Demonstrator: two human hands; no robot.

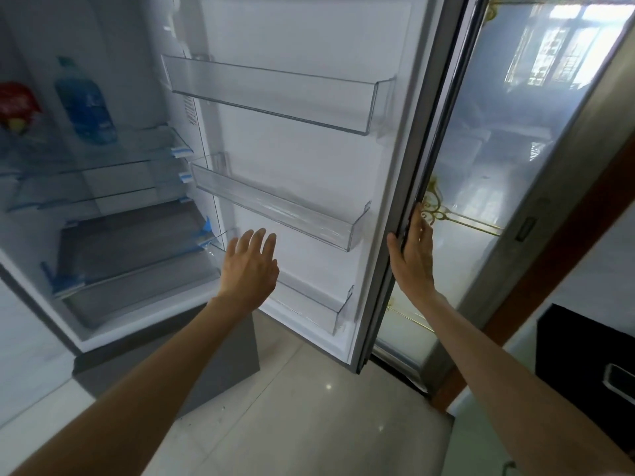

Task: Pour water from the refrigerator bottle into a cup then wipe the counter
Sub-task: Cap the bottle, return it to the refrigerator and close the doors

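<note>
Water bottle (86,101): clear plastic with a blue label and a blue-green cap. It stands upright on a glass shelf (113,149) in the upper part of the open refrigerator compartment, at the far left of the scene. The cap is on. The outline is blurred, so label text and fill level cannot be read. It sits toward the rear of the shelf, just right of a red package (17,104) on the same shelf, apart from it. Nothing touches the bottle. The cup and the counter named in the task do not appear in this view.
</note>
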